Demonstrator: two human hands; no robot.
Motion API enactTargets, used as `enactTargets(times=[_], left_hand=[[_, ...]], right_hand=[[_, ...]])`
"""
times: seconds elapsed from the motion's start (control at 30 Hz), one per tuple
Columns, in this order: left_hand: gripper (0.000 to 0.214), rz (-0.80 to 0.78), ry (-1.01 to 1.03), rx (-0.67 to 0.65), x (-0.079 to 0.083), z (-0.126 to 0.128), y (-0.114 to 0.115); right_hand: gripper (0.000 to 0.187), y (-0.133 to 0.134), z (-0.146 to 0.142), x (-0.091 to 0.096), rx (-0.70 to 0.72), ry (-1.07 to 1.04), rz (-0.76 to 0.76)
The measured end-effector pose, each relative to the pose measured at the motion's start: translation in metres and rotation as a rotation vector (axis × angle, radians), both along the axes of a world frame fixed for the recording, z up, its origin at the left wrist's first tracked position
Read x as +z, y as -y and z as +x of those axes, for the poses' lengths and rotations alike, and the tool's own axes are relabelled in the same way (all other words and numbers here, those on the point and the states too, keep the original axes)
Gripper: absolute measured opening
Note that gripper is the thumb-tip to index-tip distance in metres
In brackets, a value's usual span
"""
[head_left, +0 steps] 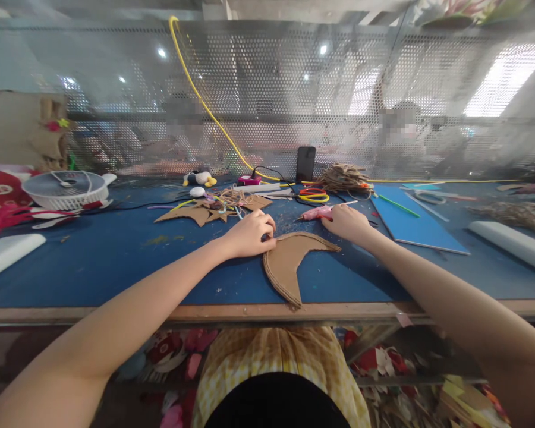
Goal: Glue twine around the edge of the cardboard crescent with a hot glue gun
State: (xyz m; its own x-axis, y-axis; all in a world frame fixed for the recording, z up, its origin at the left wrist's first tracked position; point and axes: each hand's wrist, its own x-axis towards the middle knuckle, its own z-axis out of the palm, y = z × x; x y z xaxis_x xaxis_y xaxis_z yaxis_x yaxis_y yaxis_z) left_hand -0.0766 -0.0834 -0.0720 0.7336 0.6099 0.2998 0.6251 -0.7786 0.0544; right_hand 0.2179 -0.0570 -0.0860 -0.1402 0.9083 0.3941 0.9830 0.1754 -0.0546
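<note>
A brown cardboard crescent (284, 261) lies near the front edge of the blue work table (129, 261), with a line of cord or a layered rim along its outer curve. My left hand (251, 233) is at its upper left edge, fingers curled in a pinch at the rim; any small thing between the fingertips is hidden. Beyond the crescent's right tip, my right hand (348, 223) is wrapped around a pink hot glue gun (316, 213), whose nozzle points left. The gun's nozzle is apart from the cardboard.
Cardboard star pieces (185, 215) and tangled cords lie behind my left hand. A blue board (417, 220) with a green stick (399, 205) lies right. A phone (305, 164) leans on the perforated metal screen (267, 101). At left stands a white basket (66, 193); white foam blocks (515, 244) lie at both sides.
</note>
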Motion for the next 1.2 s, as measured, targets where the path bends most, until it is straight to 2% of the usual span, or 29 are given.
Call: enactTargets(times=[0.07,0.27,0.5,0.63,0.87,1.07,1.2], left_hand=[[0.022,-0.004,0.001,0.000,0.000,0.000,0.000],[0.022,-0.011,0.002,-0.004,0.001,0.000,0.001],[0.022,-0.008,0.011,-0.006,0.001,0.000,0.001],[0.018,-0.002,0.002,-0.006,0.001,0.000,0.003],[0.018,-0.008,0.015,-0.019,-0.001,0.000,0.002],[0.023,-0.073,0.022,-0.033,0.000,-0.001,0.001],[0.026,-0.067,0.013,-0.038,0.000,-0.001,0.000]], right_hand=[[0.032,0.000,-0.001,-0.001,-0.002,-0.009,0.022],[0.033,0.002,-0.009,0.000,-0.123,-0.010,0.072],[0.031,0.001,-0.008,0.009,0.021,0.220,0.450],[0.034,0.006,-0.009,0.015,0.127,0.239,0.563],[0.024,0.005,-0.010,0.013,0.105,0.146,0.536],[0.010,0.002,-0.016,0.006,0.295,-0.037,0.433],[0.013,0.004,-0.021,0.003,0.390,-0.059,0.401]])
